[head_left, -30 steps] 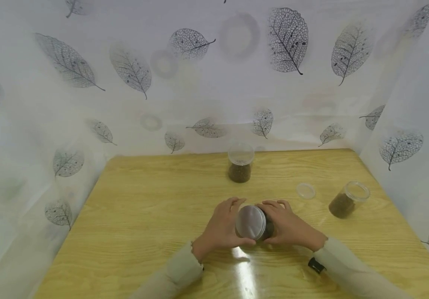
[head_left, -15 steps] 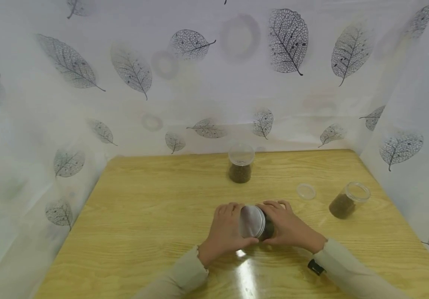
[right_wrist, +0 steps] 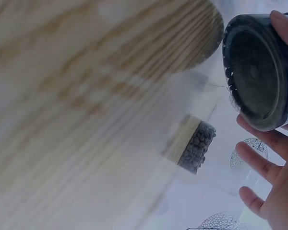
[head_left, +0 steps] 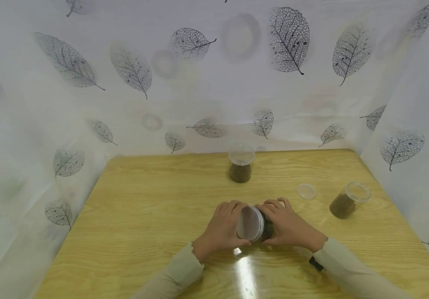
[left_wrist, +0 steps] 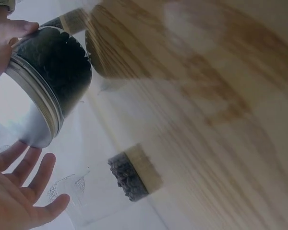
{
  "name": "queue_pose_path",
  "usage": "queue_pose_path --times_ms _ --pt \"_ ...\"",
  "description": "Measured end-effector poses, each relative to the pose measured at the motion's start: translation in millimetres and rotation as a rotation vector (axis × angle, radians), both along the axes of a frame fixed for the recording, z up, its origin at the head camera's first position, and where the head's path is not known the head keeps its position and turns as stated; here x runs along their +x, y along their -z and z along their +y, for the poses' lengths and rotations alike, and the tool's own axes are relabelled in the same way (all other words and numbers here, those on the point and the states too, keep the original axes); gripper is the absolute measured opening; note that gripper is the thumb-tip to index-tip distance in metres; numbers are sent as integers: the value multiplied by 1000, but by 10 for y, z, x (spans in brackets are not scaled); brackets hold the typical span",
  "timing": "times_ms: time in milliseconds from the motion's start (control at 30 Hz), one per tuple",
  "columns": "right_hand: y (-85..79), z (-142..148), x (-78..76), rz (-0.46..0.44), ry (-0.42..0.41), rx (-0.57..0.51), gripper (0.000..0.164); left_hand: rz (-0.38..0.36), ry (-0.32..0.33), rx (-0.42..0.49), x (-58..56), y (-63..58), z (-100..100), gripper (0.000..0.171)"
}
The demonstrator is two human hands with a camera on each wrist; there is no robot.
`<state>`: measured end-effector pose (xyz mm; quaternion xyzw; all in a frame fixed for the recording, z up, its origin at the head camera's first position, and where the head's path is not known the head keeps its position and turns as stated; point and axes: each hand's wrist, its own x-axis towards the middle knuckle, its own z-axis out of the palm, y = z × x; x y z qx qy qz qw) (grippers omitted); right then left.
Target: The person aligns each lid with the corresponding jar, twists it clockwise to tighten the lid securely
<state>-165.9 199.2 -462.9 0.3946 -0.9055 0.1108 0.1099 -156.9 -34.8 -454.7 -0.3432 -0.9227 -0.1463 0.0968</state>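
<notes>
My left hand (head_left: pixel 222 230) grips the silver metal lid (head_left: pixel 250 224) of a jar tilted on its side toward the left. Around the jar's dark-filled body (head_left: pixel 269 229), my right hand (head_left: pixel 287 226) keeps hold from the other end. The lid's ridged rim sits against the jar's neck in the left wrist view, where fingertips (left_wrist: pixel 26 151) of the left hand touch the lid's edge. The round base of the jar (right_wrist: pixel 254 72) faces the right wrist view, with right fingers (right_wrist: pixel 273 143) under its side.
A clear jar (head_left: pixel 240 171) partly filled with dark bean-like pieces stands at the back of the wooden table (head_left: pixel 154 199). To the right is an uncovered jar (head_left: pixel 343 205) with similar contents. A clear disc-shaped lid (head_left: pixel 306 191) lies between them. Leaf-printed sheets (head_left: pixel 214 91) enclose the table.
My left hand shifted right over the lid, then slightly back left, with its fingers more bent over the rim than at first. The right hand stays nearly in place.
</notes>
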Motion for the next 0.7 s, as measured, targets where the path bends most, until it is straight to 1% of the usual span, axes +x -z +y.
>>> queue_pose_path --times_ms 200,467,600,700 --pt "18 21 -23 81 -13 70 103 23 30 11 -14 4 -15 95" --pt "8 23 -28 123 -27 99 102 65 70 1 -21 3 -35 96" --pt "18 25 -32 134 -28 95 102 60 83 8 -25 12 -44 98" --pt "27 33 -35 134 -31 84 101 27 68 32 -25 39 -39 106"
